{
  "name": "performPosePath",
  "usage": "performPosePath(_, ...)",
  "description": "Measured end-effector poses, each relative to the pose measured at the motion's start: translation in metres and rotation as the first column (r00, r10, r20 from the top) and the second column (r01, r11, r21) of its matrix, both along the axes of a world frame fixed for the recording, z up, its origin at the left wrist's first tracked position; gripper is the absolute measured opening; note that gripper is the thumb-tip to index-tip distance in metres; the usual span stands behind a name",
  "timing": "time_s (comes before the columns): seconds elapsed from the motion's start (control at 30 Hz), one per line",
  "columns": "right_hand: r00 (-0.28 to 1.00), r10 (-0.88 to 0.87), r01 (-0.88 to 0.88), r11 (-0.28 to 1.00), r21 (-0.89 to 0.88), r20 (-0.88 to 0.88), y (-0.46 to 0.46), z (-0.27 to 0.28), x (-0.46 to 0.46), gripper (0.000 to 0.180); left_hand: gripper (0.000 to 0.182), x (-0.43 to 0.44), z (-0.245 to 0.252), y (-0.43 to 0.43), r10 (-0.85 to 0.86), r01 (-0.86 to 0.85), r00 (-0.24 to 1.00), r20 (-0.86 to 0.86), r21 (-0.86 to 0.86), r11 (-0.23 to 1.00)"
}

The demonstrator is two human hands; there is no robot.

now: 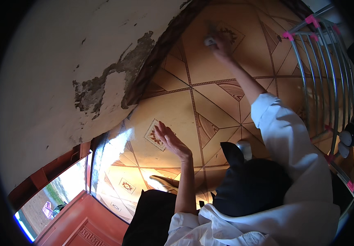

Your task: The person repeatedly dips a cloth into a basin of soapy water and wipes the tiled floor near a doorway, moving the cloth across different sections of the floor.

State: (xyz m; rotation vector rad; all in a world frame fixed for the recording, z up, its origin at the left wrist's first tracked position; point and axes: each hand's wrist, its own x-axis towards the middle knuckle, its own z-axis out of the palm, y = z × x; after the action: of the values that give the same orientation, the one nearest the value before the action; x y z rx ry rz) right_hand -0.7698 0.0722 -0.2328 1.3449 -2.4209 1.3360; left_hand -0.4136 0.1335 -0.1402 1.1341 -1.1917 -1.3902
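Note:
My right hand (222,48) is stretched far out over the patterned tile floor (226,66), close to a tile's leaf motif. It grips a small whitish object (209,41), too blurred by motion to name. A dark smear of blur lies just beyond it. My left hand (173,142) is held with the palm flattened and the fingers extended, holding nothing. It hovers over or near another tile with a diamond motif (156,136); whether it touches the floor I cannot tell.
A peeling plaster wall (57,77) with a dark skirting (161,52) runs along the left. Lower left, a red door (94,224) stands by a bright doorway. A metal rack (334,77) with pink joints holds shoes (346,138) at right. A shoe (164,183) shows beside my dark-clothed legs.

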Motion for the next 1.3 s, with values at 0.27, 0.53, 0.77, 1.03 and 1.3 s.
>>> performPosePath(0.27,0.579,0.779,-0.809,0.586,0.047,0.241,0.013,0.033,0.269,0.036,0.066,-0.008,0.012,-0.014,-0.007,0.003,1.000,-0.027,-0.113,0.994)
performPosePath(0.53,0.905,0.138,-0.017,0.957,-0.291,0.402,0.153,0.047,0.035,0.031,0.073,-0.023,0.014,-0.004,-0.150,0.152,0.988,0.031,-0.096,0.984)
performPosePath(0.77,0.901,-0.354,0.368,0.930,0.008,-0.249,0.237,0.011,-0.087,0.037,0.068,-0.067,0.023,0.021,-0.308,0.307,0.951,-0.016,-0.054,0.950)
performPosePath(1.03,0.835,0.515,-0.508,0.857,-0.086,0.197,0.113,0.037,0.247,0.025,0.065,-0.067,0.057,-0.019,-0.237,0.210,0.950,-0.201,-0.147,0.967)
performPosePath(1.3,0.427,0.418,0.055,0.873,-0.485,0.802,0.066,0.035,0.120,0.035,0.059,0.019,0.033,-0.069,0.035,-0.041,0.981,-0.193,-0.027,0.999)
